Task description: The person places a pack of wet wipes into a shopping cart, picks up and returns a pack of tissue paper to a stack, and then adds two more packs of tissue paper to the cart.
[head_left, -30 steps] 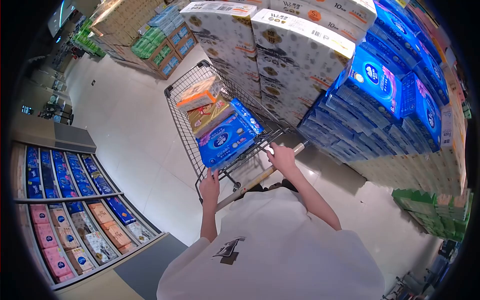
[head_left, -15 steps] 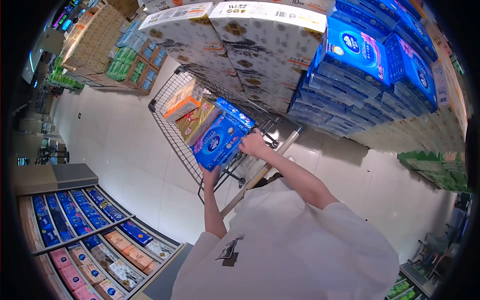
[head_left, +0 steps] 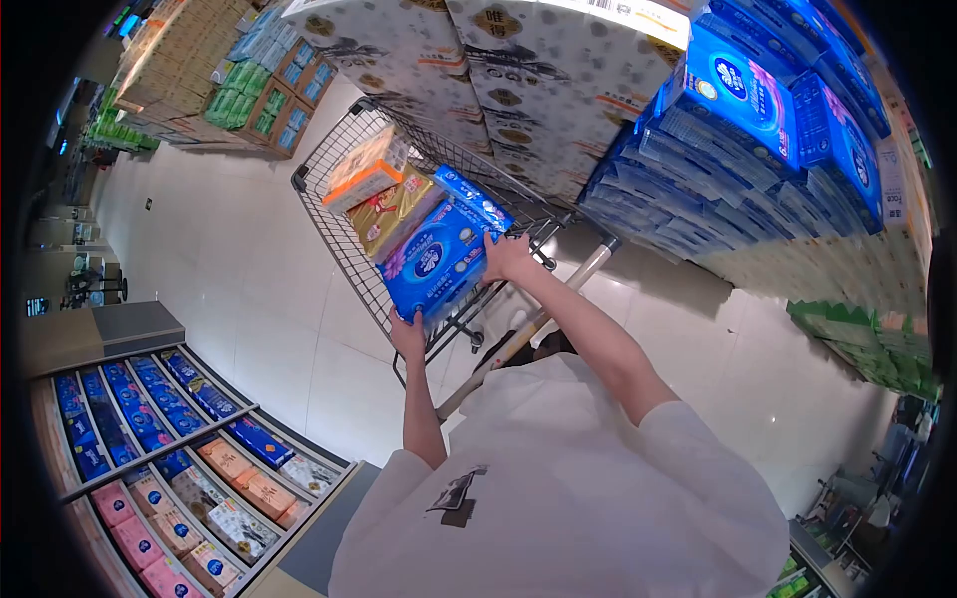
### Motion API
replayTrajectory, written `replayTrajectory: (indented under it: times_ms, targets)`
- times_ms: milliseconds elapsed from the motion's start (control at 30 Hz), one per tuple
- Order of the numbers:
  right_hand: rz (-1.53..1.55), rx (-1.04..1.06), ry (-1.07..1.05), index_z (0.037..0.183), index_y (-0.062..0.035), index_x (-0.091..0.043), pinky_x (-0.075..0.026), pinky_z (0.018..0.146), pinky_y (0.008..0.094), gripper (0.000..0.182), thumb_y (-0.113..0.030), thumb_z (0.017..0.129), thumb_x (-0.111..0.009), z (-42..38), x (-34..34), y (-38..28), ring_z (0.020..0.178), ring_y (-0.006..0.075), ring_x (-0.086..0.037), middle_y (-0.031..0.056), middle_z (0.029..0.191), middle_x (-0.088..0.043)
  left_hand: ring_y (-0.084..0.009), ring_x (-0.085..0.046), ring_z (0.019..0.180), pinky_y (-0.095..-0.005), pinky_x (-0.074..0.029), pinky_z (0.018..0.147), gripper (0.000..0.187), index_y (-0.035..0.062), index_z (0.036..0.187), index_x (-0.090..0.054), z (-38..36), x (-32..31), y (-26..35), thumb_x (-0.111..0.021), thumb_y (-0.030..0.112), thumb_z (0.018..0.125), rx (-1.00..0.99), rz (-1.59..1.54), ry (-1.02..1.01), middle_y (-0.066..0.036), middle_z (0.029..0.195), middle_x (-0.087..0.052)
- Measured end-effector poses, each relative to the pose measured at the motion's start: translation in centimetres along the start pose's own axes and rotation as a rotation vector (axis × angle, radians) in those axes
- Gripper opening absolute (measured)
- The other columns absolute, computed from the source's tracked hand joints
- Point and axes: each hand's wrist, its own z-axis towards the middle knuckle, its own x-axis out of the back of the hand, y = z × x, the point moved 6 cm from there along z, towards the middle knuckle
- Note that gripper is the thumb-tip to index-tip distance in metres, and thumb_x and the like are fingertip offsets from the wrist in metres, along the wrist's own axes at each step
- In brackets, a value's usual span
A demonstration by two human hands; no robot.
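A blue tissue pack (head_left: 431,261) lies tilted in a wire shopping cart (head_left: 334,229). My left hand (head_left: 408,335) is at its lower left corner, thumb on the edge, other fingers largely hidden. At the pack's right edge, my right hand (head_left: 508,258) grips with thumb and fingers somewhat apart. Beside this pack in the cart are a gold tissue pack (head_left: 397,211), an orange-and-white pack (head_left: 365,171) and another blue pack (head_left: 473,197). The cart's handle (head_left: 528,329) runs between my arms, close to my body.
Tall stacks of white patterned cartons (head_left: 558,100) stand against the cart's far side. Blue tissue packs (head_left: 738,95) are piled to the right. A shelf rack (head_left: 214,429) with tissue packs is at lower left. Tiled floor (head_left: 239,229) stretches to the left.
My right hand has shifted on the pack's right edge, its thumb now more on top. My left hand keeps to the lower left corner. The view has moved slightly.
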Motion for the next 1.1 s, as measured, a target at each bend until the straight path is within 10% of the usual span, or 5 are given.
replayTrajectory:
  times_ms: [67, 233, 567, 800, 1100]
  targets:
    - [-0.007, -0.062, -0.115, 0.155, -0.0063, -0.006, -0.036, 0.105, 0.0581, 0.144, -0.066, 0.050, -0.084, 1.2, 0.0, 0.1, 0.128, 0.0363, -0.051, 0.0214, 0.151, -0.035, -0.0293, -0.063, 0.071, -0.0413, -0.049, 0.070, 0.060, 0.0087, 0.130, -0.051, 0.1, 0.6, 1.1, -0.076, 0.025, 0.078, -0.048, -0.045, 0.042, -0.012, 0.078, -0.064]
    - [0.180, 0.103, -0.106, 0.153, -0.0030, -0.008, -0.039, 0.104, 0.0523, 0.142, -0.059, 0.051, -0.089, 1.5, -0.2, 0.4, 0.132, 0.0358, -0.046, 0.0220, 0.146, -0.041, -0.0179, -0.055, 0.065, -0.0331, -0.045, 0.063, 0.040, 0.0072, 0.119, -0.057, -0.4, 2.2, 3.2, -0.073, 0.017, 0.084, -0.034, -0.259, 0.129, -0.005, 0.071, -0.058]
    - [0.711, -0.175, 0.151, 0.139, 0.0014, -0.036, -0.048, 0.099, 0.0425, 0.105, -0.060, 0.066, -0.079, 0.7, 2.7, 2.5, 0.118, 0.0364, -0.058, 0.0235, 0.135, -0.051, -0.0091, -0.054, 0.082, -0.0237, -0.044, 0.070, 0.017, 0.0049, 0.103, -0.066, -0.9, 3.5, 7.4, -0.070, 0.007, 0.086, -0.085, -0.728, 0.137, -0.001, 0.090, -0.061]
    - [0.906, 0.101, 0.507, 0.130, -0.0075, -0.053, -0.045, 0.099, 0.0406, 0.068, -0.021, 0.070, -0.082, 1.1, 6.8, 3.1, 0.114, 0.0346, -0.058, 0.0177, 0.121, -0.061, -0.0107, -0.055, 0.080, -0.0266, -0.048, 0.073, 0.020, 0.0026, 0.101, -0.068, 2.3, 8.4, 13.9, -0.061, -0.005, 0.084, 0.000, -0.769, 0.213, -0.005, 0.088, -0.064]
    - [0.930, 0.458, 0.720, 0.105, -0.0126, -0.067, -0.047, 0.084, 0.0392, 0.030, -0.016, 0.076, -0.075, 0.3, 21.2, -2.5, 0.093, 0.0296, -0.059, 0.0107, 0.093, -0.056, -0.0116, -0.057, 0.087, -0.0254, -0.048, 0.076, 0.033, 0.0044, 0.110, -0.068, 8.6, 19.5, 21.1, -0.069, -0.004, 0.078, -0.144, -0.634, 0.182, -0.003, 0.095, -0.063]
